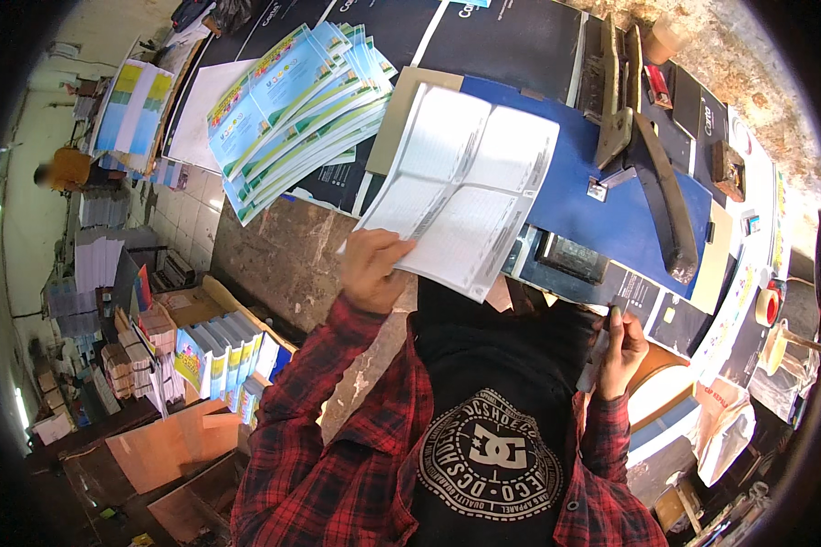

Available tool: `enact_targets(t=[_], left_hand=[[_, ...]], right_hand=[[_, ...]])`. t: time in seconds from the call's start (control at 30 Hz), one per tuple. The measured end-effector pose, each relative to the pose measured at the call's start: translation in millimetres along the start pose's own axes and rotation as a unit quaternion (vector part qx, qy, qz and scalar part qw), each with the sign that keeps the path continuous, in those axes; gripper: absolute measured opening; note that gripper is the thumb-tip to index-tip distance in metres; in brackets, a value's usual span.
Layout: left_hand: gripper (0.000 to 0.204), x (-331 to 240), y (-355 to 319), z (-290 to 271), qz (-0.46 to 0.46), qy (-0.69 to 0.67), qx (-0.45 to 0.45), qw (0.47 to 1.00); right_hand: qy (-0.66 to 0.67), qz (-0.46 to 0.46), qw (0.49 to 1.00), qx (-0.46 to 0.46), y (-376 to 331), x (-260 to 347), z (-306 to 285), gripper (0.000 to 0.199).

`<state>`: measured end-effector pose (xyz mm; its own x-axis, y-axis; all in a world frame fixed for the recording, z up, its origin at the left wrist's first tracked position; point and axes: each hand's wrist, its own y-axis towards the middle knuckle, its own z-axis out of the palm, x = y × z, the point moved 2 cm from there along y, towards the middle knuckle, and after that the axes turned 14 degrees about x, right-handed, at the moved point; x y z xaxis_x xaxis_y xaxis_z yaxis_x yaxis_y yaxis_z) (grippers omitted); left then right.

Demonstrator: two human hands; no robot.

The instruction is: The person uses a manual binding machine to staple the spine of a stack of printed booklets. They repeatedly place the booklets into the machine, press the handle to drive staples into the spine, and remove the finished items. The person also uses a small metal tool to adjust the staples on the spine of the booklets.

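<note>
My left hand (371,266) grips the near left corner of an open booklet of white printed pages (461,196), which lies tilted over a blue board (593,205) on the table. My right hand (622,351) is held near my chest at the table's edge, fingers curled around a small pale object I cannot make out. A fanned stack of blue and green covered booklets (292,105) lies to the left of the open one. A large long-arm stapler (648,173) rests on the blue board to the right.
Dark printed sheets (511,36) cover the back of the table. A roll of tape (767,307) sits at the right. More booklet stacks (219,351) and cardboard (173,447) lie on the floor at the left. A person in orange (64,169) is far left.
</note>
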<state>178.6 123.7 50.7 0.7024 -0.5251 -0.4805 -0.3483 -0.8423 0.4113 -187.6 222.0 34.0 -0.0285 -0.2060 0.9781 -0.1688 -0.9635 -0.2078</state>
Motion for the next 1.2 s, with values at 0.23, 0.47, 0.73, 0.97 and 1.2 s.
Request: enact_targets(t=[0.23, 0.47, 0.73, 0.97, 1.2], left_hand=[[0.033, 9, 52, -56, -0.235, -0.453, -0.151, 0.846], [0.031, 89, 28, 55, -0.388, -0.599, -0.108, 0.692], [0.040, 123, 34, 72, -0.356, -0.509, -0.123, 0.774], [0.068, 38, 87, 72, -0.122, 0.008, 0.024, 0.992], [0.059, 43, 98, 131, -0.133, 0.172, 0.158, 0.963]], right_hand=[[-0.046, 0.018, 0.997, 0.054, 1, 16, 15, 0.023], [-0.414, -0.192, 0.847, 0.272, 42, 106, 97, 0.045], [-0.473, -0.252, 0.822, 0.193, 175, 41, 147, 0.033], [-0.506, -0.268, 0.798, 0.188, 191, 30, 148, 0.030], [-0.530, -0.265, 0.780, 0.201, 201, 25, 154, 0.028]])
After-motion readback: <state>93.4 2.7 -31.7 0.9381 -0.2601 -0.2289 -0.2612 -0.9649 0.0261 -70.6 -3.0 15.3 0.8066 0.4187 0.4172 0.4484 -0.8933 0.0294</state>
